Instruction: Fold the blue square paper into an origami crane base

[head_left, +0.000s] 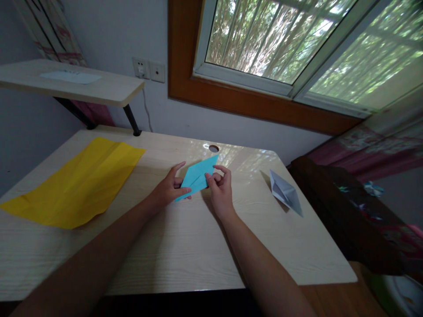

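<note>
On the pale wood-grain desk [185, 246] under the brown-framed window [284, 57], everything sits in the far half. Biggest item: large yellow creased paper sheet [77, 185], flat at the desk's left side, well apart from the hands. Raised light wooden shelf [99, 90] on black legs stands at the back left, with a white sheet on it. Dark bag or cloth heap [346, 211] lies off the right edge of the desk. Folded white pointed paper model [284, 192] rests near the right edge, apart from the hands. Folded light-blue pointed paper piece [198, 176] lies mid-desk, near a round cable hole [213, 148], held between both hands. Left hand [170, 189]: fingers partly open, thumb and forefinger pressed on the blue paper's lower left end. Right hand [220, 189]: fingers curled in, thumb and fingertips pinching the blue paper's right edge. Both forearms reach in from the bottom.
</note>
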Motion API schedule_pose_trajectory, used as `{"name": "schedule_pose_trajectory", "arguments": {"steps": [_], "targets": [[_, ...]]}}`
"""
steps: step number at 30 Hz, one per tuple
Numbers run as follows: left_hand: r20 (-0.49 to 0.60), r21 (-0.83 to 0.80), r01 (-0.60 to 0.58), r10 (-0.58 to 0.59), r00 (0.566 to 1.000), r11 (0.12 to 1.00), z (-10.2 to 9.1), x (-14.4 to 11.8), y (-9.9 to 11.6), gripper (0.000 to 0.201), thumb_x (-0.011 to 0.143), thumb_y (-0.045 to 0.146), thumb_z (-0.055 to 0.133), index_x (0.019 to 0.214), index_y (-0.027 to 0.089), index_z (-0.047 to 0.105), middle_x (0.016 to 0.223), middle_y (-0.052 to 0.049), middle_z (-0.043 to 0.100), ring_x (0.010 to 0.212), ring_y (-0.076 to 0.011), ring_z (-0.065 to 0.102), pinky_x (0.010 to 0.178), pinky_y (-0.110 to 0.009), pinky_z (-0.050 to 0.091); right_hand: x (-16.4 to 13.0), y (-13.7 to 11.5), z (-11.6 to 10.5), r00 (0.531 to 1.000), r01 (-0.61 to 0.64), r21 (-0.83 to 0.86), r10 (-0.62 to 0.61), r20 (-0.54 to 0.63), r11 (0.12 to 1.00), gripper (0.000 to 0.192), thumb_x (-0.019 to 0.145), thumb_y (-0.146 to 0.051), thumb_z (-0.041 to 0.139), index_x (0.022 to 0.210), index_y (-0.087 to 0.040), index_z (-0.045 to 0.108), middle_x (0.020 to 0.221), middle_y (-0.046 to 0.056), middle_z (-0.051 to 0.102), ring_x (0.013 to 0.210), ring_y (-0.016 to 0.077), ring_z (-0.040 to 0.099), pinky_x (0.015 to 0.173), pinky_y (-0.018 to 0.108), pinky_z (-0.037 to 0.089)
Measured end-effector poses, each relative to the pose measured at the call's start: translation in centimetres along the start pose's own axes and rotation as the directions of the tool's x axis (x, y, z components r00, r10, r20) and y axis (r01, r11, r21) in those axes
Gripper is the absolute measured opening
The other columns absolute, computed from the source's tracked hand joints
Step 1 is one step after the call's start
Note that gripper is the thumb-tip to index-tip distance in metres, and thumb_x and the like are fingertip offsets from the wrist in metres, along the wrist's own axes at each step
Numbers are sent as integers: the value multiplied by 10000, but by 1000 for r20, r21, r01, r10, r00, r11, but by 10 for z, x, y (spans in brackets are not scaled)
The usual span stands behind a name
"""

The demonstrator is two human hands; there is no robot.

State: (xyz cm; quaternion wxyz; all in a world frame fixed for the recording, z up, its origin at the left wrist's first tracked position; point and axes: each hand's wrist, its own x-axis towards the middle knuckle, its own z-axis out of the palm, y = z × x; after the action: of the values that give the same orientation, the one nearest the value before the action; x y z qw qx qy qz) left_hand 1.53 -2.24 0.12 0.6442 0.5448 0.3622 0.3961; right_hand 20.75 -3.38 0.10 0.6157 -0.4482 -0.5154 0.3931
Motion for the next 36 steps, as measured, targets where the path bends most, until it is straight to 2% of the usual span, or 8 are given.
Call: {"name": "schedule_pose_trajectory", "arguments": {"steps": [7, 12, 21, 29, 36], "targets": [[39, 27, -2, 1, 999, 1000, -2, 0, 1, 1069, 771, 283, 811, 1583, 211, 120, 720, 11, 723, 660, -226, 751, 642, -318, 586, 5, 4, -5, 986, 29, 32, -24, -167, 999, 333, 895, -355, 667, 1162, -274, 486, 637, -103, 400, 582, 113, 441, 595, 236, 431], [46, 17, -12, 11, 999, 1000, -2, 0, 0, 1030, 790, 283, 799, 1579, 207, 141, 728, 0, 730, 695, -233, 759, 654, -321, 593, 7, 3, -8, 975, 48, 32, -40, -219, 998, 324, 907, -367, 649, 1167, -280, 477, 633, -105, 414, 569, 113, 449, 578, 230, 427], [95, -61, -16, 22, 995, 998, -3, -3, 3, 992, 798, 241, 788, 1568, 205, 163, 827, -42, 768, 785, -230, 770, 723, -331, 603, 9, 4, -11, 966, 74, 42, -61, -253, 996, 323, 904, -361, 651, 1164, -272, 481, 650, -102, 419, 575, 108, 461, 575, 229, 429], [87, -71, -47, 53, 995, 996, -5, -1, -3, 907, 763, 216, 816, 1509, 211, 301, 807, 0, 735, 815, -227, 767, 749, -336, 605, 11, 4, -14, 965, 87, 25, -78, -252, 996, 303, 920, -356, 635, 1165, -272, 478, 665, -98, 430, 578, 108, 463, 574, 229, 433], [52, -46, -162, 165, 985, 986, -3, -1, -7, 708, 794, 204, 781, 1397, 248, 413, 843, 28, 708, 825, -208, 768, 756, -322, 610, 11, 4, -12, 968, 89, 48, -75, -239, 995, 286, 932, -370, 627, 1165, -282, 486, 686, -93, 406, 583, 105, 464, 581, 232, 440]]}}
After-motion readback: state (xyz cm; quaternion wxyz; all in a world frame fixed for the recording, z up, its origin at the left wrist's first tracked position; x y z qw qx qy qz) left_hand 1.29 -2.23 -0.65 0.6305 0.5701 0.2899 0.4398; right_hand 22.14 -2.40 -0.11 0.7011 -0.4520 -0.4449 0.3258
